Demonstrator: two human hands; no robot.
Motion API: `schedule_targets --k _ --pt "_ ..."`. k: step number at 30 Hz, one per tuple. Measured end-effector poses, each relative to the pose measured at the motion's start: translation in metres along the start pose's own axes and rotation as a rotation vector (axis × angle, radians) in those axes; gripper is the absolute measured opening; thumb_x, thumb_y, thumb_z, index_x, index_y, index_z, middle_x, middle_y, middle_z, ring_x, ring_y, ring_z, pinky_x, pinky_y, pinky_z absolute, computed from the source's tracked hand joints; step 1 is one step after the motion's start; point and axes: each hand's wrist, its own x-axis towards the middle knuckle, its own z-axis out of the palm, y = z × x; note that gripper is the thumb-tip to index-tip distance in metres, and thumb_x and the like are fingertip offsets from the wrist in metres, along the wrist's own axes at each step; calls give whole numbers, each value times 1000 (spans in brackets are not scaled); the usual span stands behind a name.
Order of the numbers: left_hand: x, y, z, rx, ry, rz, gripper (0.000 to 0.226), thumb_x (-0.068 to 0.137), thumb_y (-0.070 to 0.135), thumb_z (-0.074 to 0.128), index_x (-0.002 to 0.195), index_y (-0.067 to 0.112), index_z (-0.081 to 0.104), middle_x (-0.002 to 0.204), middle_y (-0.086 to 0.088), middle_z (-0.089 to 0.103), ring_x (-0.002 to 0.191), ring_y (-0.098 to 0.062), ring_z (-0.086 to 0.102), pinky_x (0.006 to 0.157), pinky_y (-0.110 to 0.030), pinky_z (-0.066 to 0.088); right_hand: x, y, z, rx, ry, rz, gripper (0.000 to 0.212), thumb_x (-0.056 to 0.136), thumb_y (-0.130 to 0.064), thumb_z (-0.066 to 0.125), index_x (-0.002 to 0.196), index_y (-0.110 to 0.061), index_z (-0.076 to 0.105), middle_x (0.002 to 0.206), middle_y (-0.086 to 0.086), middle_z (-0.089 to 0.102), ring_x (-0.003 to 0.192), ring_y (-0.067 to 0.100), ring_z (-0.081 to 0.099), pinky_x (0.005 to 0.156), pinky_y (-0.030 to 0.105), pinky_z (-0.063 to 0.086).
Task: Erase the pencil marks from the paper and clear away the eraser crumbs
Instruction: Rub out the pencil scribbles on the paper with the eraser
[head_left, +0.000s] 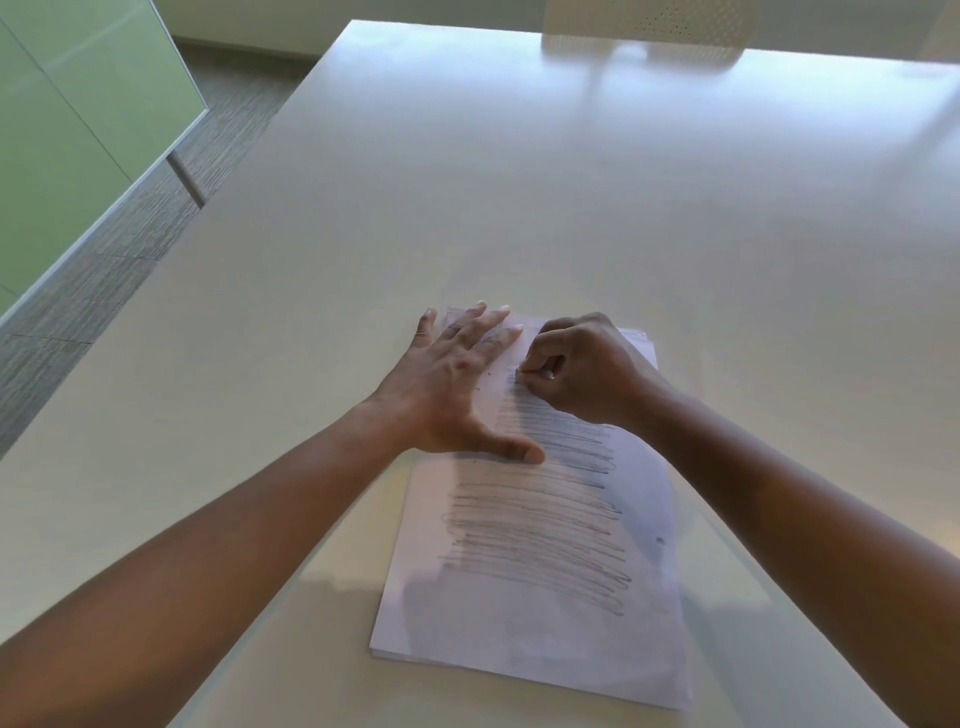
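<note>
Barely begun: right hand (582, 371) in a closed grip on a small eraser (546, 374) at the paper's (530, 639) far end. Left hand (457, 384) flat, splayed, empty beside it. Pencil marks (535, 540) nearer than the grip remain; few crumbs visible.

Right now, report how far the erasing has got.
Done: only the paper's far end looks cleared. In hand: the left hand lies flat on the sheet while the right hand pinches something small, probably the eraser, at the topmost pencil marks. Left: nearly all the scribbled lines, then the crumbs.
</note>
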Motion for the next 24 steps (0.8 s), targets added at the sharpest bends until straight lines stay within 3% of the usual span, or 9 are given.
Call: schedule_targets --k 8,13,19,24 --pt "3 -2 2 -7 -33 -5 151 46 111 37 165 28 -6 171 12 -12 154 -3 -22 125 -51 -14 8 -4 -4 -29 -29 -7 11 75 -6 71 64 -10 72 63 -2 61 55 14 51 57 24 44" --pt "4 -2 3 23 -48 7 152 46 111 36 162 26 -14 171 10 -16 153 -6 -25 125 -53 -13 18 0 3 -59 66 -52 11 75 -4 71 66 -11 74 65 0 63 54 19 54 56 31 49" --pt "6 -2 4 29 -36 11 156 42 113 29 164 24 -8 172 8 -12 155 -8 -21 125 -54 -12 4 -5 -5 0 -151 -226 11 74 -2 72 67 -10 72 67 0 65 56 19 58 57 35 51" --pt "4 -4 4 39 -33 9 155 42 113 31 163 26 -11 171 10 -14 154 -7 -23 125 -54 -13 21 9 1 -46 39 -159 11 75 -1 70 68 -9 74 68 4 66 56 23 60 57 39 52"
